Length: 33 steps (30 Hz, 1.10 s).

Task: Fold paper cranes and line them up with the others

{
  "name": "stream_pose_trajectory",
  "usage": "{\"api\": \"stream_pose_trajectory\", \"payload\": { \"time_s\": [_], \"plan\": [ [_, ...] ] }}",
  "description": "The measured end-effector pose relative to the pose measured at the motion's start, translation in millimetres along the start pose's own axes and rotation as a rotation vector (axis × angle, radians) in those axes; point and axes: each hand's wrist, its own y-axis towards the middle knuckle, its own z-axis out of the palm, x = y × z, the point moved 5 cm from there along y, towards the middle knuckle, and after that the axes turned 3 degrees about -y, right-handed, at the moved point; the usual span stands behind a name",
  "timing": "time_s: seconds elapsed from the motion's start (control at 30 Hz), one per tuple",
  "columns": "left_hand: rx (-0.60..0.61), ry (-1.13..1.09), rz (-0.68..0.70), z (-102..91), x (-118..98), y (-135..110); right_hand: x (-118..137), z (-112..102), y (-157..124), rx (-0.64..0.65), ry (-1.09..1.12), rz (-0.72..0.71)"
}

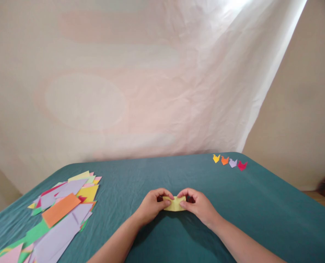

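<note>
A small pale yellow piece of paper [175,205] is held up between my two hands, just above the green cloth. It looks folded, wider than it is tall, with a crease near its middle. My left hand [153,204] pinches its left end between thumb and fingers. At the opposite end, my right hand [198,204] pinches the paper in the same way. Both thumbs lie on the side facing me, and the fingertips meet the top edge. The other fingers of each hand are curled and partly hidden.
A green cloth [118,190] covers the table. Many coloured paper sheets [60,233] lie in a loose heap at the left. Several small folded paper figures, including a red one [242,166] and a yellow one [216,158], form a row at the back right. Behind hangs a pale sheet [151,91].
</note>
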Motion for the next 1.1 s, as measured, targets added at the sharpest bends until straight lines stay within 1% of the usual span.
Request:
{"api": "stream_pose_trajectory", "payload": {
  "time_s": [0.17,0.3,0.37,0.63,0.83,0.97,1.1],
  "plan": [
    [-0.024,0.135,0.026,6.9,-10.3,-2.6,6.6,-0.3,-0.6,0.003,-0.037,-0.002],
    [-0.097,0.206,0.001,15.2,-15.9,-4.3,10.7,-0.1,-1.0,-0.009,-0.065,-0.011],
    [-0.112,0.216,-0.009,17.9,-16.9,-4.9,10.3,0.2,-0.8,-0.016,-0.065,-0.011],
    [-0.071,0.197,0.006,16.0,-17.7,-5.7,3.4,-0.4,0.9,-0.043,-0.014,0.025],
    [-0.04,0.257,0.043,15.8,-18.8,-5.6,6.0,-1.0,0.2,-0.057,-0.047,0.025],
    [-0.05,0.316,0.054,16.8,-19.4,-5.8,8.6,-2.5,-0.2,-0.081,-0.112,0.018],
    [-0.064,0.344,0.056,17.8,-19.1,-6.0,8.8,-3.0,-0.1,-0.083,-0.115,0.022]
  ]
}}
